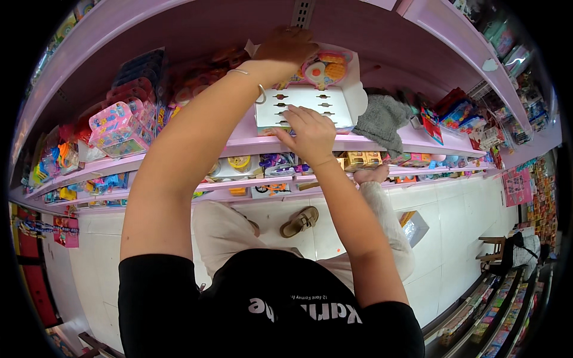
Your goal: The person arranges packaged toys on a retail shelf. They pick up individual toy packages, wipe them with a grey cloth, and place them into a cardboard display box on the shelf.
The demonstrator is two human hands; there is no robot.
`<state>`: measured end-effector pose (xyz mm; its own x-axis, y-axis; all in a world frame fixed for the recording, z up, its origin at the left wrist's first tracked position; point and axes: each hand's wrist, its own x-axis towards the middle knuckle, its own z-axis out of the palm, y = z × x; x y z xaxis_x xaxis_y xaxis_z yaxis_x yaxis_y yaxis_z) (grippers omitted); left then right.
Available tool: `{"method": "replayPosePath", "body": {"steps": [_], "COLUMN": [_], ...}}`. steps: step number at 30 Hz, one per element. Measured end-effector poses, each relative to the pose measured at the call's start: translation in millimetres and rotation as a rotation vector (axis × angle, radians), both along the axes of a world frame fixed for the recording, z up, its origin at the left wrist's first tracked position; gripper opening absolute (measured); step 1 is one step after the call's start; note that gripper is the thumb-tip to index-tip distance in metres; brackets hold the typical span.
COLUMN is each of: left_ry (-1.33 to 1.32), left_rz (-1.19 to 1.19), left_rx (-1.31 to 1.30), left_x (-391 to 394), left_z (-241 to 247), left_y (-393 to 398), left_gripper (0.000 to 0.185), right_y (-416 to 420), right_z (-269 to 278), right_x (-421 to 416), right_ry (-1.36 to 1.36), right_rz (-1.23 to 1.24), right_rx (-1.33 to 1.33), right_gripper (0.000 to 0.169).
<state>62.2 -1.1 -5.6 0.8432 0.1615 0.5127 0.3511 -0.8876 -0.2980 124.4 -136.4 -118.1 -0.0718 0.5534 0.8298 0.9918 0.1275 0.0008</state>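
A cardboard display box with a white slotted top stands on a pink shelf. Its raised back panel is printed with cartoon food, including an egg and a waffle. My right hand is at the box's front edge, thumb on the outer side and fingers over the slotted top. My left hand, in shadow, reaches over the upper left of the back panel. Its fingers are partly hidden, so I cannot tell whether they grip the panel. Two bracelets circle my left wrist.
A grey cloth hangs over the shelf edge right of the box. Pink toy cartons and blister packs stand at the left. Lower shelves hold toys, including a yellow-lidded tub. A sandal and an open carton are on the tiled floor.
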Motion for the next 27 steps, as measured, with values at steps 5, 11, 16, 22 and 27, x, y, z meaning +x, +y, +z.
{"method": "replayPosePath", "body": {"steps": [5, 11, 16, 22, 27], "left_ry": [-0.09, 0.088, -0.01, -0.12, -0.015], "left_rz": [0.181, 0.164, 0.085, -0.124, -0.025], "left_rx": [-0.151, -0.218, 0.047, 0.136, 0.111], "left_x": [-7, -20, -25, -38, -42], "left_z": [-6, 20, 23, -13, -12], "left_y": [9, 4, 3, 7, 4], "left_gripper": [0.029, 0.019, 0.012, 0.013, 0.015], "right_y": [0, -1, -4, -3, -8], "right_z": [0, 4, 8, 7, 10], "right_x": [-1, -1, -3, -4, -3], "right_ry": [0.014, 0.014, 0.018, 0.046, 0.054], "right_rz": [0.002, -0.001, -0.021, -0.003, 0.005], "right_rx": [-0.001, -0.031, -0.049, -0.067, -0.146], "right_gripper": [0.034, 0.031, 0.029, 0.031, 0.032]}}
